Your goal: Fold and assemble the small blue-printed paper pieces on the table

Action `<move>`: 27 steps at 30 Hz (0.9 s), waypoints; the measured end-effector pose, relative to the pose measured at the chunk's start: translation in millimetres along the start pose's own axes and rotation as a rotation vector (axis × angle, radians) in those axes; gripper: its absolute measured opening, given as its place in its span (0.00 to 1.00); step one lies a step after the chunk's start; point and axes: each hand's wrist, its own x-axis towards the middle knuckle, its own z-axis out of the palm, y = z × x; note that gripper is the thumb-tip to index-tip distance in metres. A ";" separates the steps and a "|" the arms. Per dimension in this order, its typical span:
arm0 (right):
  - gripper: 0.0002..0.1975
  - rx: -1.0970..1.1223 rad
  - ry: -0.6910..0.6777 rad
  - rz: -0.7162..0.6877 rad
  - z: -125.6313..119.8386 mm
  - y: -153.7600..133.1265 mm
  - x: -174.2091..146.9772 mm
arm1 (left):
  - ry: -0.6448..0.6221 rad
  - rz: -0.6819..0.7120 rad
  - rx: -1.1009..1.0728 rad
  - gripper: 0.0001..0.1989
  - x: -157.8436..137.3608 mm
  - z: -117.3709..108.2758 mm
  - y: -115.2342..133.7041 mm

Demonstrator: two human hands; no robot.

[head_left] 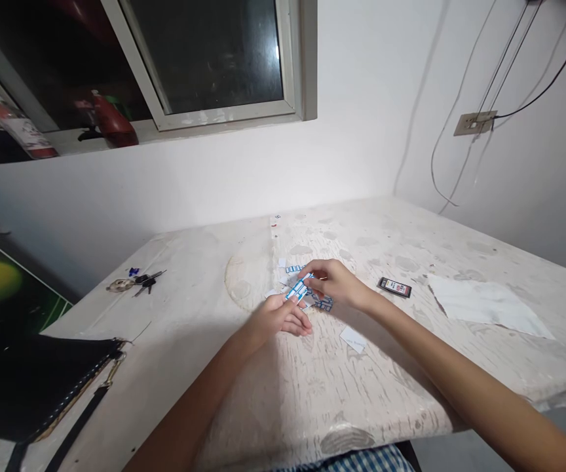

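Between my two hands is a small white paper piece with blue printed lines (297, 289). My left hand (283, 316) pinches its lower end, the other fingers curled loosely below. The fingertips of my right hand (331, 280) close on its upper end. Under and behind the hands lie several blue-and-white paper pieces (324, 303), partly hidden by my fingers. A white slip with small print (352, 339) rests on the table nearer to me, just right of my left hand.
On the patterned tablecloth (273, 393) lie a dark flat pack with a label (394, 287), a white sheet (489, 305) at the right and keys (146, 282) at the left. A black bag (42, 380) covers the near left corner. A wall with a window (214, 59) stands behind.
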 end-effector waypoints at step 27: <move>0.12 -0.071 0.037 -0.100 7.0 -0.9 -5.0 | -0.014 0.144 0.071 0.22 -7.3 12.5 6.4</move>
